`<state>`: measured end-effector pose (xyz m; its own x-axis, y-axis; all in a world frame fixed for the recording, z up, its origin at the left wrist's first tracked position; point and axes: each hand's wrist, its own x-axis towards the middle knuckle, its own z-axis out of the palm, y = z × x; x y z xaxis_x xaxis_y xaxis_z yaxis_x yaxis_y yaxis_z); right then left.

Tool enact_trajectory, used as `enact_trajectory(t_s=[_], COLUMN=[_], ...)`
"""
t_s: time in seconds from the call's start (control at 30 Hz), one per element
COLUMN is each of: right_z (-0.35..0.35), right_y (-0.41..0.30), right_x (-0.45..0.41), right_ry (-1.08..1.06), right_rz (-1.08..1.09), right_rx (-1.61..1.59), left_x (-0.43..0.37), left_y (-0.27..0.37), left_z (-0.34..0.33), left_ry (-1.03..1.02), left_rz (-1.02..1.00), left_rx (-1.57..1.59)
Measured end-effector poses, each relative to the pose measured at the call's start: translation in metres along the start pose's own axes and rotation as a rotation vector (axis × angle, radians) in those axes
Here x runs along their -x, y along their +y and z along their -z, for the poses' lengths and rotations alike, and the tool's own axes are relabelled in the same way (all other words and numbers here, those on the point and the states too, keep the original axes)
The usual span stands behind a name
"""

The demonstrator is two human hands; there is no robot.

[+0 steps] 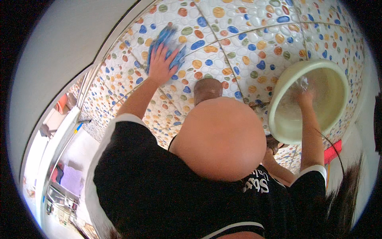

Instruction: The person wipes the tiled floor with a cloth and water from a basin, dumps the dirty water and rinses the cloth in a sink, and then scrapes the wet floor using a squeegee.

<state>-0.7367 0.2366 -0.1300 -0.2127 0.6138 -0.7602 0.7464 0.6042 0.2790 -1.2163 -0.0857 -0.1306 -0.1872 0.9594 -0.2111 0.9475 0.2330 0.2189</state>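
Note:
My left hand (161, 64) presses a blue cloth (167, 38) against the pebble-patterned tile floor (209, 27). Its fingers are spread over the cloth, whose edges are blurred. To the right, my right hand (306, 98) reaches down inside a pale green plastic basin (277, 98). Cloudy water and a whitish patch blur the fingers there, so what they hold cannot be told. The basin looks tilted at the picture's edge.
My bent knee (223, 134) and a brown shoe (208, 89) lie between the hands. A grey panel (65, 33) curves along the left, above a doorway with a blue-and-yellow stick (78, 128). A red object (332, 151) sits below the basin.

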Motion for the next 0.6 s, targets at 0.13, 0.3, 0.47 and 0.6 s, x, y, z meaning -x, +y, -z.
enact_trajectory(t_s=[0.13, 0.3, 0.47, 0.6], right_z=[0.034, 0.002, 0.05, 0.056], right_y=[-0.024, -0.029, -0.033, -0.04], right_x=[0.015, -0.019, 0.019, 0.014], right_ry=[-0.033, -0.154, -0.207, -0.22], right_rz=[-0.031, -0.169, -0.096, -0.176], right_rx=[-0.29, 0.114, 0.021, -0.047], left_x=[-0.167, -0.289, -0.239, -0.159], left_y=[0.077, 0.201, 0.22, 0.128], left_z=[0.01, 0.012, -0.008, 0.005], left_ry=[0.166, 0.274, -0.122, -0.358], left_rz=[-0.218, -0.522, -1.089, -1.14], left_rx=[0.052, 0.124, 0.018, 0.203])
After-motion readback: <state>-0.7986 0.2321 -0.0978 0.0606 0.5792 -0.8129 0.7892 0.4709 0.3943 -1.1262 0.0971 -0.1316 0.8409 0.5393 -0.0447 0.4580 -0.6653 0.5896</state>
